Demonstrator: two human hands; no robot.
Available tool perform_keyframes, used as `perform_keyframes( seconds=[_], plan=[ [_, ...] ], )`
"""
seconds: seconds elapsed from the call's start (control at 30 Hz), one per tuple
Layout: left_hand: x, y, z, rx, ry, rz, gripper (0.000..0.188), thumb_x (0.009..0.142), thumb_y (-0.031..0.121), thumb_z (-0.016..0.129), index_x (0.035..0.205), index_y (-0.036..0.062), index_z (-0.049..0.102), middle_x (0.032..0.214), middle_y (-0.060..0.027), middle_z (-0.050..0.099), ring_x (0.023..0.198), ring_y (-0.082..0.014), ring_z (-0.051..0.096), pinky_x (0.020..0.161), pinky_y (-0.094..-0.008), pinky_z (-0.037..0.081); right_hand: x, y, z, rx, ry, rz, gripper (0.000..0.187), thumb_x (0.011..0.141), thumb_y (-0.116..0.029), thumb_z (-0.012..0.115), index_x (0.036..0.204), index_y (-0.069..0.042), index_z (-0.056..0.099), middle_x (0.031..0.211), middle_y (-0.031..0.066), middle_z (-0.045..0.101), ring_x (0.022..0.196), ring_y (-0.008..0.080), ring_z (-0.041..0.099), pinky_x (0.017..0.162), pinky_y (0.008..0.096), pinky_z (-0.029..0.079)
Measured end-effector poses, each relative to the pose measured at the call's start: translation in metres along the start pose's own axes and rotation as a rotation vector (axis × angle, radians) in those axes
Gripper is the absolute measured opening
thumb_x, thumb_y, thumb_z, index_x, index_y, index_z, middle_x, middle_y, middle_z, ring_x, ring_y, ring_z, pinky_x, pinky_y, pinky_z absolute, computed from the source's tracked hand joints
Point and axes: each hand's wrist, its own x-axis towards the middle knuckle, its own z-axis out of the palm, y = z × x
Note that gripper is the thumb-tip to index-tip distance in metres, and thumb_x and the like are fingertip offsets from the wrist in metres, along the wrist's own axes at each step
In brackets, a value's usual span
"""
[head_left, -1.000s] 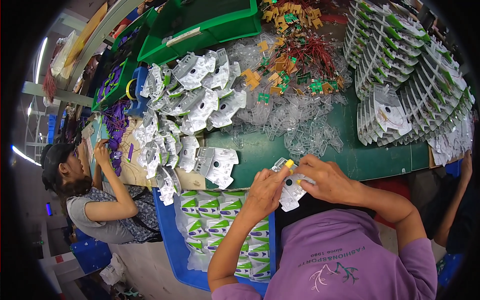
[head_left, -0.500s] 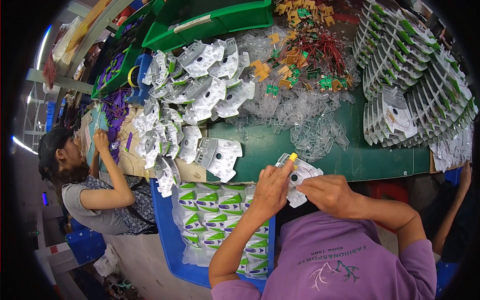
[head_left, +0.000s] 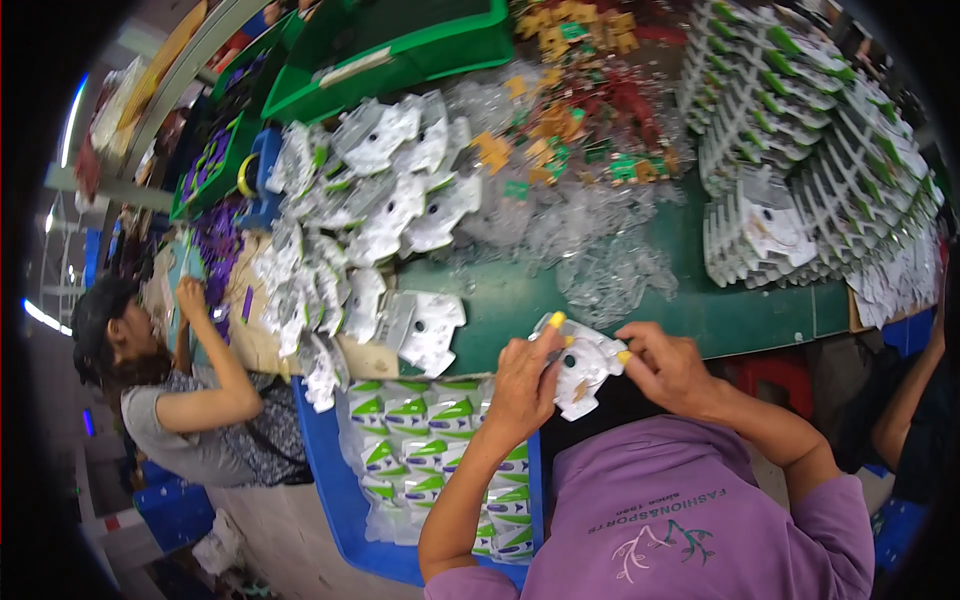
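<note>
My left hand grips a white and grey plastic housing part by its left side, with a yellow-capped fingertip on its upper edge. The part has a dark round hole, and a small tan piece shows near its lower end. Beside the right edge is my right hand, thumb and forefinger apart, one tip capped in yellow. That tip is at or very close to the edge; contact is hard to tell. I see nothing between these fingers.
Similar housings lie heaped on the green table, left. Behind are clear plastic pieces and circuit boards with red wires. Stacked housings rise at right. A blue bin holds bagged parts. Another person works at left.
My right hand has moved off the housing's face to its right edge, and its fingers have parted. More of the housing shows. The whole view has shifted slightly.
</note>
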Motion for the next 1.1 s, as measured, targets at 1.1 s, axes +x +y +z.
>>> perform_keyframes(
  seconds=[1.1],
  plan=[
    [0.022,0.059,0.040,-0.084,-0.041,-0.021,0.019,0.082,-0.004,0.070,0.101,-0.0004,0.069,0.094,-0.0152,0.069,0.084,-0.0310,0.067,0.073,-0.0370,0.054,0.032,-0.036,-0.077,-0.088,0.599,-0.358,0.017,0.077,0.004,0.073,0.091,-0.004,0.070,0.071,0.0079,0.065,0.054,0.0144,0.058,0.050,0.0271,0.045]
  ],
)
